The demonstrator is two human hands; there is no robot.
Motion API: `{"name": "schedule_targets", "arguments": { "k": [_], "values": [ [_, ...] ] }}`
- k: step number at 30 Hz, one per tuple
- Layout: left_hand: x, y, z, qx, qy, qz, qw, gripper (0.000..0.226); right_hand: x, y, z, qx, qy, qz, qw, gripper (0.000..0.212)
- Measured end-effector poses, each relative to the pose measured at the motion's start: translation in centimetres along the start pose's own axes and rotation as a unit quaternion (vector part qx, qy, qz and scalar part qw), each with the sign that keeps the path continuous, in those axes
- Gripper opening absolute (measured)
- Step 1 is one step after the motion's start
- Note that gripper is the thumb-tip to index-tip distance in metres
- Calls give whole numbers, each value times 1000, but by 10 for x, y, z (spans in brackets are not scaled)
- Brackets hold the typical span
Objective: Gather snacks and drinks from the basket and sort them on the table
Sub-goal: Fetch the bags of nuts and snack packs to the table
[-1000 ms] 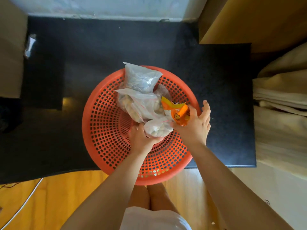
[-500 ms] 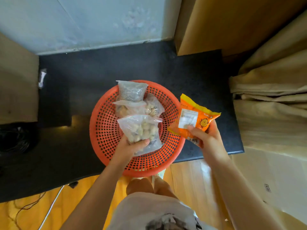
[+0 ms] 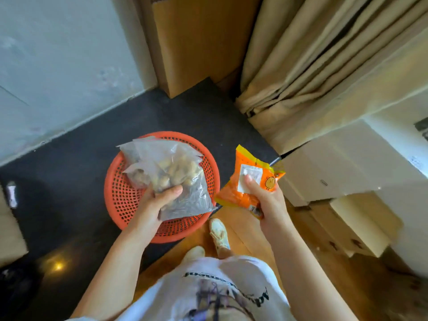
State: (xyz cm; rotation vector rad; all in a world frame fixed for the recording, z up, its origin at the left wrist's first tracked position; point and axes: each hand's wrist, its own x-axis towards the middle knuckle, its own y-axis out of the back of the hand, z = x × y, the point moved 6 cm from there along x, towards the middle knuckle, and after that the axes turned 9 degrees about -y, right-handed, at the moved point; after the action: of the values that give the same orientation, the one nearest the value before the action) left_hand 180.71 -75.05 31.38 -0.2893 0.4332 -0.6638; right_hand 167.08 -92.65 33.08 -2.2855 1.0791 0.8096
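Over the round orange perforated plastic basket (image 3: pixel 120 198), the left hand (image 3: pixel 155 202) pinches clear plastic bags of pale snacks (image 3: pixel 166 172); at three o'clock, the right hand (image 3: pixel 266 200), thumb up, clasps an orange foil snack packet (image 3: pixel 250 181).

Basket (image 3: pixel 120 200): orange perforated plastic, slightly glossy. Bags (image 3: pixel 166 167): thin clear plastic film, crinkled, shiny. Snack packet (image 3: pixel 252 179): glossy orange foil-like wrapper with white paper-like label. Surface (image 3: pixel 69 172): black, matt, finely speckled. Floor (image 3: pixel 243 230): polished wood. Curtain (image 3: pixel 324 66): beige matt cloth.
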Motion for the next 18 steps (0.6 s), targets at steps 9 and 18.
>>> {"name": "schedule_targets", "arguments": {
  "k": [9,18],
  "values": [
    [-33,-64,-3,140,19,-111,984,40,-122,78,42,87,110,225,964,45],
    [-158,-205,-71,203,76,-370,904,35,-311,198,160,271,168,433,843,35]
  ]
}}
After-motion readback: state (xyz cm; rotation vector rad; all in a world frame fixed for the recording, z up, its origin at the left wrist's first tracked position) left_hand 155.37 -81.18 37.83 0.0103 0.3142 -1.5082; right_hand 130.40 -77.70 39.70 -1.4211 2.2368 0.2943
